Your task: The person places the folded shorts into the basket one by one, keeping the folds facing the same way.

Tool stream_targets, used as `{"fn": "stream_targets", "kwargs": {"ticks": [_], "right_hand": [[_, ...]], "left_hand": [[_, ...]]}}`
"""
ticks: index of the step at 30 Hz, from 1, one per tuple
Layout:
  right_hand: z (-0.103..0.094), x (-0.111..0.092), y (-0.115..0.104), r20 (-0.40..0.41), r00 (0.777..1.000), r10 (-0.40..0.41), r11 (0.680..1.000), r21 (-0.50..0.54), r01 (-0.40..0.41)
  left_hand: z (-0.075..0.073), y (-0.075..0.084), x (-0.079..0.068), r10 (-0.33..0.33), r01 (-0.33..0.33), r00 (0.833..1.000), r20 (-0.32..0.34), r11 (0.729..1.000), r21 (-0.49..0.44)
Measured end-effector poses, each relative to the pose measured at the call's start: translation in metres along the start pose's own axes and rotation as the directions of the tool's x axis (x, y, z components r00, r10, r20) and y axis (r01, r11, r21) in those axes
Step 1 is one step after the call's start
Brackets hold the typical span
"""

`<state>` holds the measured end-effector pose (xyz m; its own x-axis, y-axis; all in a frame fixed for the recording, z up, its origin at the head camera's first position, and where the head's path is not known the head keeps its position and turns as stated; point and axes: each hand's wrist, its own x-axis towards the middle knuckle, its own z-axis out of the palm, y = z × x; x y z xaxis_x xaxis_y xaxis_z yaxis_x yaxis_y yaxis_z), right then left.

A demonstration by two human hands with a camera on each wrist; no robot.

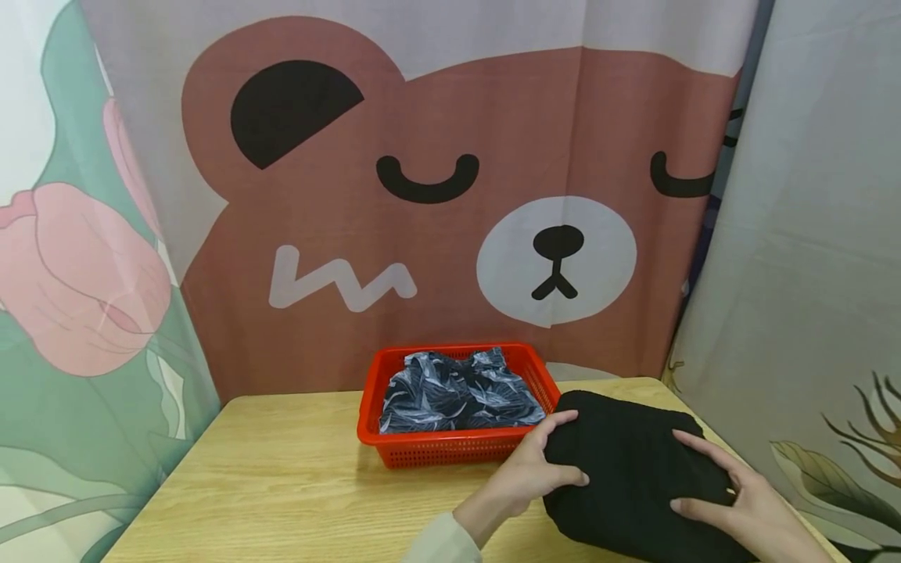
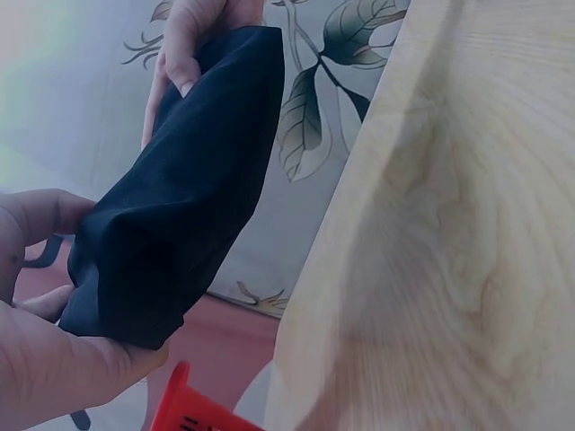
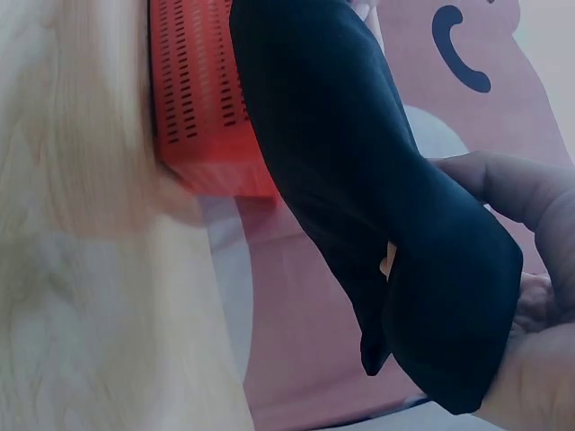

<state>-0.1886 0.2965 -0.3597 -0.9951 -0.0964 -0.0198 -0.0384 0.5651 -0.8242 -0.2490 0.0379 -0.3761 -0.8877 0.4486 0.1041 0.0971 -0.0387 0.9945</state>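
Observation:
Between both hands is a folded piece of black clothing (image 1: 626,477), held at the right side of the table, just in front of the basket's right corner. My left hand (image 1: 531,469) grips its left edge, thumb and fingers spread over the top face. On the opposite edge, my right hand (image 1: 749,508) holds it the same way. The wrist views show the black clothing (image 2: 180,189) as a thick folded bundle raised off the wooden table (image 2: 449,224). Its lower layer droops beside the right hand (image 3: 539,260). What kind of garment it is, I cannot tell.
A red plastic basket (image 1: 450,452) stands at the table's back middle. Inside lies a folded dark cloth (image 1: 457,395) with a grey leaf pattern. A bear-print curtain (image 1: 317,211) hangs behind the table, with more curtains (image 1: 809,234) along the sides.

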Motion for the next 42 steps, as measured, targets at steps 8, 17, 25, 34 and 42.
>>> {"fn": "stream_targets", "kwargs": {"ticks": [8, 17, 25, 34, 42], "right_hand": [[0.01, 0.005, -0.011, -0.049, 0.999, -0.013, 0.999, 0.029, 0.014], [0.015, 0.006, -0.019, -0.04, 0.998, -0.041, 0.995, 0.09, 0.044], [0.018, 0.011, -0.029, -0.021, 0.998, -0.051, 0.994, 0.091, 0.053], [0.022, 0.019, -0.041, 0.003, 0.999, -0.043, 0.996, 0.073, 0.043], [0.028, 0.026, -0.049, 0.004, 0.99, -0.138, 0.978, 0.161, 0.135]], "left_hand": [[-0.011, 0.003, -0.003, 0.017, -0.017, 1.0, 0.008, 0.999, -0.034], [-0.022, 0.007, -0.011, 0.03, -0.03, 0.999, 0.01, 0.999, -0.022], [-0.034, 0.012, -0.015, 0.043, -0.043, 0.999, 0.013, 0.999, -0.034], [-0.048, 0.017, -0.017, 0.07, -0.068, 0.997, 0.025, 0.995, -0.078], [-0.062, 0.023, -0.021, 0.115, -0.112, 0.993, 0.03, 0.99, -0.086]]}}
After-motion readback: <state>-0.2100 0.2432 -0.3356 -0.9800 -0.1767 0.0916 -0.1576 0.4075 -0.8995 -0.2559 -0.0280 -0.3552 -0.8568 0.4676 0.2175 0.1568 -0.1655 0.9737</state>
